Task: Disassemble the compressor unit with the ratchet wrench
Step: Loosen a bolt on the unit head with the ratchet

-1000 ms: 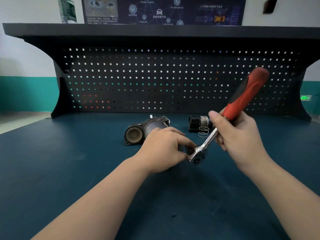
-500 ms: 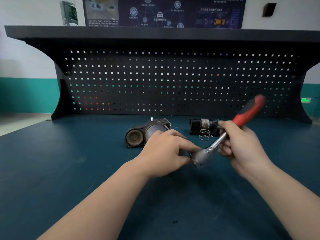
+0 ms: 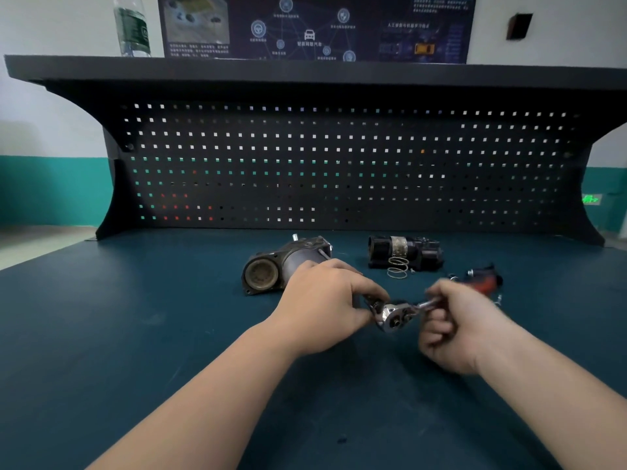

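The ratchet wrench point(image 3: 395, 315) has a chrome head and a red-and-black handle, and it lies nearly flat over the bench. My right hand point(image 3: 454, 323) is closed around its shaft, with the red grip poking out behind the knuckles. My left hand point(image 3: 325, 307) pinches a small metal piece at the wrench head; what it is I cannot tell. Just behind my left hand lies the grey compressor housing point(image 3: 271, 269), its round opening facing me. A black motor section point(image 3: 405, 252) lies further right with a wire spring point(image 3: 397, 268) in front.
The work surface is a dark teal bench mat point(image 3: 135, 334). A black pegboard back panel point(image 3: 305, 164) with a shelf on top closes off the far side. A plastic bottle point(image 3: 132, 25) stands on that shelf at the left. Small loose parts point(image 3: 475, 273) lie right of the motor section.
The wrench handle has swung down from steeply upright to almost flat, pointing right. My right hand dropped with it. My left hand stayed at the wrench head.
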### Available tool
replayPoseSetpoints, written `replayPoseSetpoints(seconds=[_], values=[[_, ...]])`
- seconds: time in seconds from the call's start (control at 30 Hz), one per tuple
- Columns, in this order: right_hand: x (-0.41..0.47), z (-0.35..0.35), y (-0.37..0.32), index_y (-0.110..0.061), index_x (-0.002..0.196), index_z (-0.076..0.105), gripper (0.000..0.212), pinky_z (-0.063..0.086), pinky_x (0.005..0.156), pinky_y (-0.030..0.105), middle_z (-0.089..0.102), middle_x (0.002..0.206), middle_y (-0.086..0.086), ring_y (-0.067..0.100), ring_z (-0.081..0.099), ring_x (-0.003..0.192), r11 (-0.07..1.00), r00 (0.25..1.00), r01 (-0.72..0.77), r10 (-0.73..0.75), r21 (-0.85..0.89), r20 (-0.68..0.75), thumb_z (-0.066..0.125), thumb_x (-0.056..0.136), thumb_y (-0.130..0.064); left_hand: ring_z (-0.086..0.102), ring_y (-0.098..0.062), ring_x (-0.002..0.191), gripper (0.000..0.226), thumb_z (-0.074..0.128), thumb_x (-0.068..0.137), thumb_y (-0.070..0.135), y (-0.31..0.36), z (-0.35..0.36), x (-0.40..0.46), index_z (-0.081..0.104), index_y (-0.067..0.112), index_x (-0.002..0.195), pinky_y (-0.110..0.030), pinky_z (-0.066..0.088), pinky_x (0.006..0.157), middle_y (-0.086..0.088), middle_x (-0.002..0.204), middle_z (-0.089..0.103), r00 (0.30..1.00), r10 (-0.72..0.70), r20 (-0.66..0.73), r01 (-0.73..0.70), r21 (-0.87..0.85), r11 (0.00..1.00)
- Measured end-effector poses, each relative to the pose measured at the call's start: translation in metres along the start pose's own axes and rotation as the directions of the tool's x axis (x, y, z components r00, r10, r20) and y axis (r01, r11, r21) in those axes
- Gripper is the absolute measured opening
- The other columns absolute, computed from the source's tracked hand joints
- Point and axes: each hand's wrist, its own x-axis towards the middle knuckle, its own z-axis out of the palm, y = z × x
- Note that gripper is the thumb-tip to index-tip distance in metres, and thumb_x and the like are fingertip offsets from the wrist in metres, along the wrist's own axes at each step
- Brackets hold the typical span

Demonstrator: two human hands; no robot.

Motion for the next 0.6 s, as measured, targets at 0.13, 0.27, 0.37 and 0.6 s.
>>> replayPoseSetpoints(seconds=[0.13,0.27,0.37,0.6], values=[[-0.013,0.007,-0.017,-0.013,0.068,0.044,0.028,0.025,0.034,0.018,0.034,0.039,-0.005,0.008,0.029,0.031,0.727,0.771,0.636,-0.614,-0.257,0.17,0.058,0.091,-0.017,0.043,0.005,0.113,0.03,0.066,0.077,0.041,-0.002,-0.005,0.0,0.064,0.05,0.106,-0.029,0.032,0.093,0.028,0.106,0.064,0.993,0.047,0.111,-0.05,0.025,0.998],[-0.025,0.014,-0.012,-0.007,0.067,0.046,0.03,0.028,0.035,0.017,0.035,0.04,-0.007,0.008,0.031,0.034,0.541,0.629,0.776,-0.701,-0.324,0.335,0.057,0.094,-0.017,0.044,0.005,0.117,0.025,0.069,0.074,0.038,-0.002,-0.004,0.0,0.069,0.045,0.098,-0.028,0.032,0.09,0.019,0.101,0.067,0.997,0.019,0.081,-0.02,0.012,1.0],[-0.014,0.012,-0.012,-0.011,0.064,0.044,0.032,0.023,0.034,0.019,0.028,0.04,-0.004,0.009,0.024,0.031,0.79,0.83,0.557,-0.536,-0.255,0.151,0.053,0.092,-0.02,0.047,0.003,0.115,0.024,0.068,0.073,0.035,0.0,-0.001,0.0,0.07,0.045,0.095,-0.032,0.035,0.092,0.017,0.099,0.068,0.999,0.016,0.035,-0.016,0.011,1.0],[0.005,-0.001,0.007,-0.016,0.057,0.038,0.032,0.027,0.035,0.011,0.024,0.036,-0.006,0.009,0.022,0.023,0.985,0.987,-0.139,0.13,0.098,0.092,0.048,0.087,-0.02,0.05,-0.001,0.112,0.025,0.068,0.075,0.038,-0.001,0.003,0.0,0.069,0.045,0.099,-0.034,0.036,0.091,0.018,0.099,0.068,1.0,0.027,-0.012,-0.026,0.035,0.999]])
